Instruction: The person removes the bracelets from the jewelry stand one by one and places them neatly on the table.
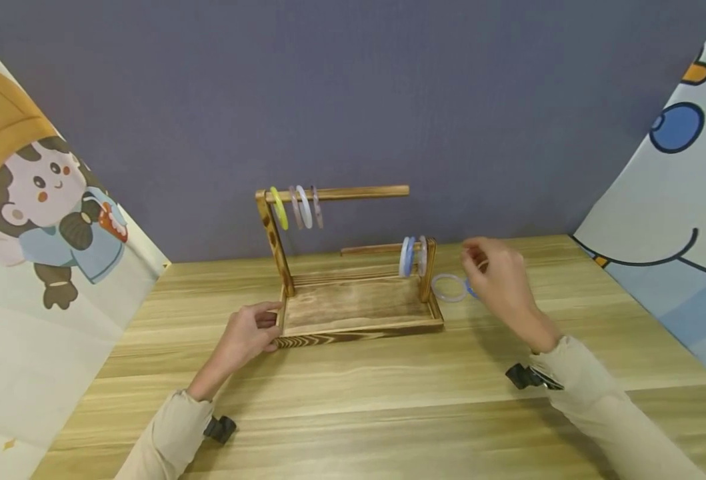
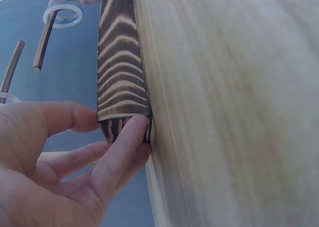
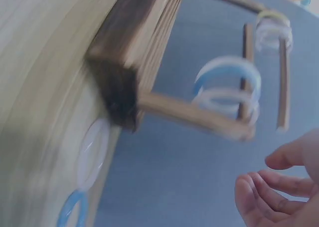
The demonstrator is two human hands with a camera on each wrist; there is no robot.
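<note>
A wooden rack [image 1: 359, 329] with a shallow tray and two bars stands on the table. My left hand [image 1: 246, 335] grips the tray's left front corner; in the left wrist view, the thumb and fingers [image 2: 119, 154] lie on either side of that corner. On the tall bar [image 1: 371, 193] hang a yellow bangle [image 1: 279, 210] and several pale ones. The short bar [image 1: 367, 250] carries a whitish, a blue [image 1: 409, 257] and a translucent bangle. My right hand [image 1: 499, 277], loosely bent and holding nothing, is in the air right of the rack. Below it lie a translucent bangle [image 3: 93, 154] and a blue bangle [image 3: 72, 209].
The wood-grain table [image 1: 353, 407] extends in front of the rack. A grey-blue panel [image 1: 353, 100] rises behind it. Printed cartoon panels flank the table on the left [image 1: 59, 220] and right [image 1: 647, 220].
</note>
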